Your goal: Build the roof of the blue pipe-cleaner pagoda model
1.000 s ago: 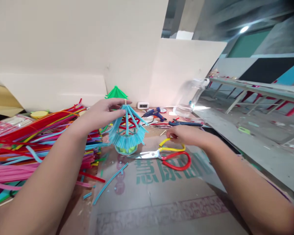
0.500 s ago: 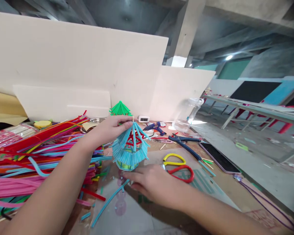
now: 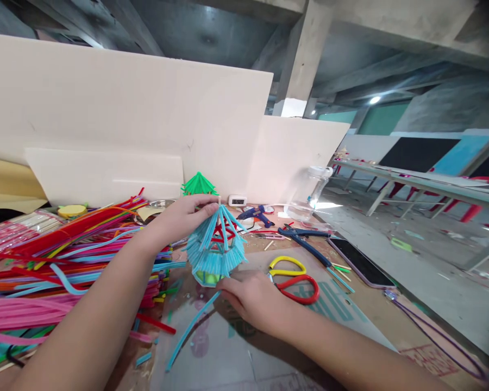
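A pagoda-like model [image 3: 218, 258] made of light-blue pipe cleaners, with red lattice showing between the strands, stands upright in the middle of the work surface. My left hand [image 3: 191, 214] is closed around its top, thumb beside the pale stick at the peak. Low in front of the model's base, my right hand [image 3: 255, 298] has its fingers bent together at the upper end of a loose blue pipe cleaner [image 3: 191, 328]. That pinch is partly hidden by the hand itself. Scissors [image 3: 295, 279] with one yellow and one red handle lie just right of this hand.
Bundled coloured pipe cleaners [image 3: 85, 255] cover the left side. A green-roofed model [image 3: 199, 184] and a small digital clock [image 3: 237, 201] stand behind. A glue gun [image 3: 258, 215], pliers [image 3: 305, 243], a phone [image 3: 362, 262] and a clear plastic jar [image 3: 309, 195] are towards the right.
My right hand's fingers have drawn together at the blue pipe cleaner's end, and the strip has shifted right and slightly up. My left hand keeps its hold on the model.
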### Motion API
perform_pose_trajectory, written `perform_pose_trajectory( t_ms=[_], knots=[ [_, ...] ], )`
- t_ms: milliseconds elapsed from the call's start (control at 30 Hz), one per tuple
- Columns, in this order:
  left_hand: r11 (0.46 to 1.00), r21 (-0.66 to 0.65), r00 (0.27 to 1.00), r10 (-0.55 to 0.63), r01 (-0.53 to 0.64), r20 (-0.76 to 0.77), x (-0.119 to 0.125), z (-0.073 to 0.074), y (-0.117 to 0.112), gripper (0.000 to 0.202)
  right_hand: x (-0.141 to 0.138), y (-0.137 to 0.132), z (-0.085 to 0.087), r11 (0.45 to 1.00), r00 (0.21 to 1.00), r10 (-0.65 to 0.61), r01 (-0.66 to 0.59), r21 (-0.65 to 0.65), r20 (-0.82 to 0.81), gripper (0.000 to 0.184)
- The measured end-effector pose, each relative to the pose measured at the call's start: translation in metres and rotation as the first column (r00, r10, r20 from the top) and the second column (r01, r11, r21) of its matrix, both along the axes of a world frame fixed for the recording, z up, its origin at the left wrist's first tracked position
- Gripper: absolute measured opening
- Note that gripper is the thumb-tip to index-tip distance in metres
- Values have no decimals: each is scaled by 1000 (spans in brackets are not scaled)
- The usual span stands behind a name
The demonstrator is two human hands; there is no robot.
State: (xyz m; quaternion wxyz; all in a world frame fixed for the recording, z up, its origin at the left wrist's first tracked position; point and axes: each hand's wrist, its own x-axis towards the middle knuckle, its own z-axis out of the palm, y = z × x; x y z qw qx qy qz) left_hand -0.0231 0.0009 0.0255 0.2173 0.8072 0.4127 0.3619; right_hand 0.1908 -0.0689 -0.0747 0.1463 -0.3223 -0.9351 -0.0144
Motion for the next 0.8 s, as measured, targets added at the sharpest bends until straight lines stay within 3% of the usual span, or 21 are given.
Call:
perform_pose_trajectory(
  t_ms=[133,300,533,667,800],
  knots=[
    [1000,-13,1000,8,-8,3,-2,0,2,53,1,-3,1,982,995,-20,1,-187,-100,33],
    [1000,-8,999,30,-31,-14,1,3,-3,48,-4,-8,-3,934,983,88,-139,-329,-164,50],
    [999,-7,999,44,-45,-21,3,5,-5,46,-4,-9,-4,953,985,155,-171,-251,-80,24],
    [999,-8,999,50,-50,-18,4,5,-6,48,-4,-6,-7,967,986,163,-166,-192,-31,24],
    [999,-11,999,47,-47,2,4,6,-6,48,-4,-6,-5,961,983,173,-180,-212,-53,24]
  ],
)
